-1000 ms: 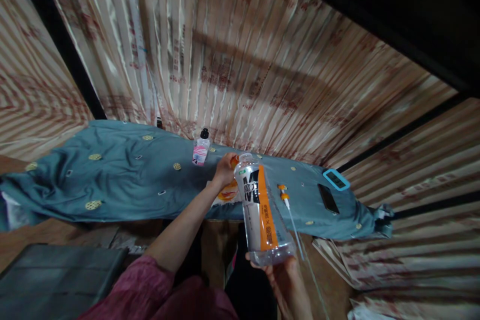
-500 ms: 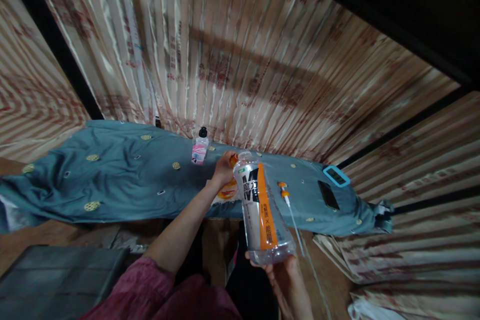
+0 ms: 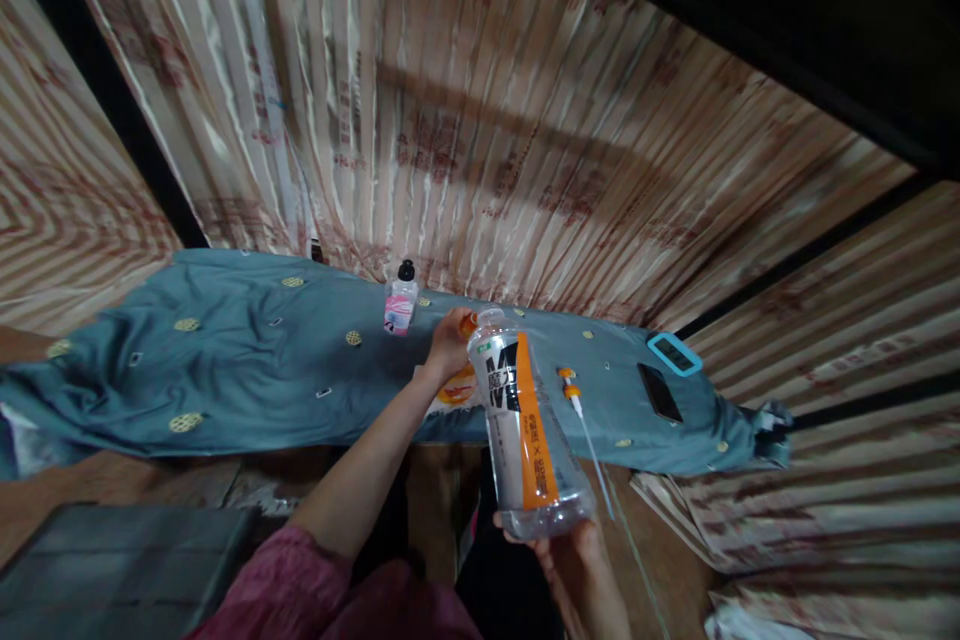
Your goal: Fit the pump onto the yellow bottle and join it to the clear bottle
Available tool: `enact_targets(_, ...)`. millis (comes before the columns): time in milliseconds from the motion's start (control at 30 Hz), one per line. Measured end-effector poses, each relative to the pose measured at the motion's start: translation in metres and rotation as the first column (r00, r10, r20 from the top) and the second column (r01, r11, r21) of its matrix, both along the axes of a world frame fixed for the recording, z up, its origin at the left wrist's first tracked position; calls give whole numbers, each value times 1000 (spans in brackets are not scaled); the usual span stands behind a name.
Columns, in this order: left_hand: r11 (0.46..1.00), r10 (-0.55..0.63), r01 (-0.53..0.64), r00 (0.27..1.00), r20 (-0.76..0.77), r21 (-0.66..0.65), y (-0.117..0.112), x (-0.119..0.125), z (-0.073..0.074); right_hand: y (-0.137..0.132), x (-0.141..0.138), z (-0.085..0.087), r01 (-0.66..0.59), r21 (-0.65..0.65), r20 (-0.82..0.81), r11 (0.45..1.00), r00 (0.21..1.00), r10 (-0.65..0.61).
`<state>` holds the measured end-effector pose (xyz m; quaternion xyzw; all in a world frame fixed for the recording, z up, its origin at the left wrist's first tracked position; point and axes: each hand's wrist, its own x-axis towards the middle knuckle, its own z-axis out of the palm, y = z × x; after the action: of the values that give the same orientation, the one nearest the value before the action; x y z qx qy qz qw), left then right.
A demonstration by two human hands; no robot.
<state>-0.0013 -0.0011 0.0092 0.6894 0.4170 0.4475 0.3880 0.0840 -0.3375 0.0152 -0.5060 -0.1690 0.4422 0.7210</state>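
My right hand [image 3: 574,560] grips a clear plastic drink bottle [image 3: 525,430] by its base. The bottle has a silver and orange label and an uncapped mouth, and it leans a little toward the upper left. Beside that mouth, my left hand [image 3: 450,345] is closed on a small orange thing [image 3: 469,324], mostly hidden by the fingers. Just below the left hand, a white and orange printed item [image 3: 459,388] lies partly hidden behind my wrist and the bottle. To the right is a dispenser pump [image 3: 572,391] with an orange head and a long white tube.
A small pink-labelled bottle with a black cap [image 3: 400,305] stands toward the back of the cloth-covered table [image 3: 247,350]. At the right lie a dark phone [image 3: 660,393] and a blue-framed device [image 3: 674,354]. Striped curtains [image 3: 450,120] hang behind; a grey box [image 3: 120,570] stands lower left.
The view has shifted slightly, so everything sits a little lower. Both hands keep the same holds, and the bottle stays beside the left hand.
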Motion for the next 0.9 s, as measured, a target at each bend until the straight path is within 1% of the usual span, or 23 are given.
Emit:
enact_targets(133,1000,2,-2,1000,5,-1,-1,-1,1,1,1,6,-31,-24,-7,999,999,31)
enact_targets(233,1000,2,-2,1000,9,-4,-2,-1,1,2,0,12,-24,-39,-4,999,1000,24)
enact_targets(333,1000,5,-5,1000,9,-7,-4,-1,3,3,-1,15,-15,-30,1,999,1000,15)
enact_targets(533,1000,16,-16,1000,15,-5,-5,0,5,1,5,7,-48,-35,2,998,999,48)
enact_targets(667,1000,21,-21,1000,17,-11,-6,-1,8,2,4,0,-24,-37,8,999,1000,24)
enact_targets(767,1000,26,-25,999,22,-19,-7,-1,10,3,3,0,-22,-35,6,999,1000,22)
enact_targets(900,1000,22,-22,1000,19,-22,-8,-2,10,3,4,5,-43,-31,21,999,999,43)
